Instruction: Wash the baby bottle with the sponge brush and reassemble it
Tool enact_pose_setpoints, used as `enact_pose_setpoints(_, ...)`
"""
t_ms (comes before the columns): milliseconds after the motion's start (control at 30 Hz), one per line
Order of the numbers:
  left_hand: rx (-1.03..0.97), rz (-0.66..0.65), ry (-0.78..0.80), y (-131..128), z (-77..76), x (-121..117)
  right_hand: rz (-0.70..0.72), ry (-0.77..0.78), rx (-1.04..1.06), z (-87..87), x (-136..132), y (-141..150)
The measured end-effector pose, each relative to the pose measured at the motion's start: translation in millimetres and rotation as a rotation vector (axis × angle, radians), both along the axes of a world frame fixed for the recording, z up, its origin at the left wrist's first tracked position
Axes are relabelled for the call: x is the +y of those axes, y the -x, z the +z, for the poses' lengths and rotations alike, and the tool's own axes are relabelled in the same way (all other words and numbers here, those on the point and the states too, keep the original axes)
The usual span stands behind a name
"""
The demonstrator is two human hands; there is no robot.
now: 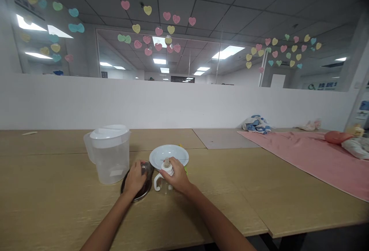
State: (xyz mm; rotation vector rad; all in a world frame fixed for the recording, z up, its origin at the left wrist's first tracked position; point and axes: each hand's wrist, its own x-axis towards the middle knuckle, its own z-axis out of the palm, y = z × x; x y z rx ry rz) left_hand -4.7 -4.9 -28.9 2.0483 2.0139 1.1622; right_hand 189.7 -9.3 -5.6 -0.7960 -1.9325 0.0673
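Note:
My left hand (136,180) is closed around a clear, rounded, cup-like object (147,168), whose exact kind I cannot make out. It is over a dark oval tray (146,191) with a shiny rim. My right hand (178,176) grips a baby bottle (164,187) by its white collar, with the thumb and fingers around it. The bottle is upright, with a beige teat on top and white curved side handles. Just behind it lies a white plate (155,156), partly covered by my right hand, with something thin across it.
A translucent lidded pitcher (112,160) stands left of the tray. Small yellow-green items (186,169) show beside the plate. Towards the right, a pink cloth (291,153) carries a doll (336,137), and a blue-and-white cloth (256,124) lies by the wall. The wooden table's front edge (248,236) is near me.

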Motion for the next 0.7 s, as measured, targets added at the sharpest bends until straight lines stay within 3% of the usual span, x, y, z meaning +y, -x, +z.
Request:
enact_pose_setpoints(100, -0.005, 0.078, -0.071, -2.9, 6.4, -5.1, 0.011, 0.005, -0.003, 0.4, -0.4, -0.2)
enact_pose_setpoints(333, 0.029, -0.052, -0.682, -12.0, 19.4, -21.4, 0.01, 0.01, -0.013, 2.1, -3.0, -0.2)
enact_pose_setpoints(467, 0.02, -0.178, -0.737, -17.4, 16.4, -28.2, -0.007, 0.016, -0.021, 2.2, -3.4, 0.5)
enact_pose_setpoints(700, 0.051, -0.248, -0.877, -20.2, 12.2, -23.0, -0.023, 0.012, -0.035, -0.4, -1.0, 0.6)
